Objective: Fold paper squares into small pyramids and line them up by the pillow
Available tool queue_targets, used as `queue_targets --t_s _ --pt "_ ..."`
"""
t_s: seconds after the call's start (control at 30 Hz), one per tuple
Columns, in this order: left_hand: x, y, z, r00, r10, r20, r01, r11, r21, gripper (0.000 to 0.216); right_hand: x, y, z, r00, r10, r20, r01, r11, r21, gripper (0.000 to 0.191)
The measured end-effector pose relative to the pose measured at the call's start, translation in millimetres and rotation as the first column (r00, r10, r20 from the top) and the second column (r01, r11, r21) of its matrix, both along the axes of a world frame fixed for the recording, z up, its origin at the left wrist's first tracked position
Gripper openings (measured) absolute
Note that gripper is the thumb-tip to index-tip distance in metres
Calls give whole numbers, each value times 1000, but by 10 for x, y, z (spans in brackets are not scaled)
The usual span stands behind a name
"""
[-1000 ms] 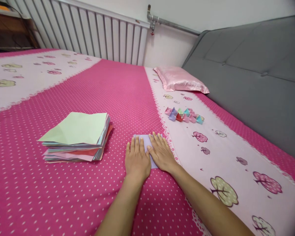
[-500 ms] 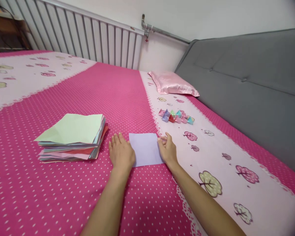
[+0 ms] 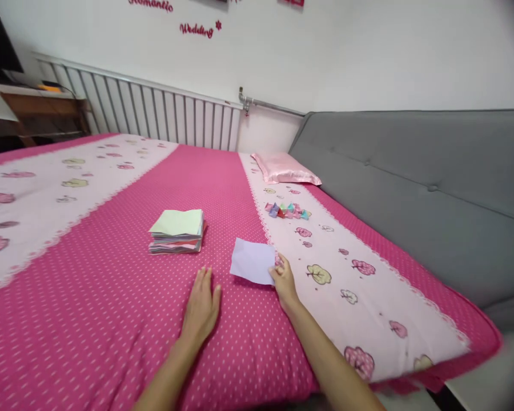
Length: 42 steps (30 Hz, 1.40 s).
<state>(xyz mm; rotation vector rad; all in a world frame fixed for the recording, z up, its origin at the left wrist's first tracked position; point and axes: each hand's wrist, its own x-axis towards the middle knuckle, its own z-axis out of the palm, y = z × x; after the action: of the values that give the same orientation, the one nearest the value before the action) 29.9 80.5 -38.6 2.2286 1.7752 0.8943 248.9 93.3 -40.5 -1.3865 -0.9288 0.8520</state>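
Note:
A pale lilac paper square (image 3: 253, 261) is lifted a little off the pink dotted bedspread (image 3: 111, 308). My right hand (image 3: 284, 282) pinches its near right corner. My left hand (image 3: 202, 305) lies flat on the bedspread with fingers stretched out, a short way left of the paper and not touching it. A stack of coloured paper squares (image 3: 177, 231) with a light green sheet on top sits further back on the left. A row of small folded paper pieces (image 3: 288, 210) in several colours lies beyond on the pale strip.
A pink satin pillow (image 3: 282, 169) rests at the far end by a grey padded headboard (image 3: 411, 188) along the right. A white radiator (image 3: 154, 117) runs along the back wall. The bed's near right corner (image 3: 480, 342) drops off to the floor.
The camera has pulled back and risen. My right hand has lifted the lilac paper by its corner, and my left hand has come off it and now rests flat on the bedspread.

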Motion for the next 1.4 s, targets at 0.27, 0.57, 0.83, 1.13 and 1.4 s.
queue_targets --t_s 0.27,0.57,0.83,1.13,1.4 --pt "-681 -1451 -27 893 -226 -390 238 971 -19 52 -394 -1030 283 998 50 -23 -51 998 -38 68" --pt "-972 -2013 250 896 -431 -105 389 878 -280 46 -625 -1356 309 982 102 157 -84 990 -117 62" --pt "-874 -1471 712 924 -375 70 381 915 -131 35 -705 -1105 201 916 129 380 -49 976 -214 62" --pt "-330 -654 575 865 -389 -316 433 898 78 44 -872 -1090 614 552 170 816 -238 970 -41 57" --pt "-165 -443 23 767 -417 -487 445 893 -63 55 -1039 -788 104 365 373 853 -330 909 -256 62"
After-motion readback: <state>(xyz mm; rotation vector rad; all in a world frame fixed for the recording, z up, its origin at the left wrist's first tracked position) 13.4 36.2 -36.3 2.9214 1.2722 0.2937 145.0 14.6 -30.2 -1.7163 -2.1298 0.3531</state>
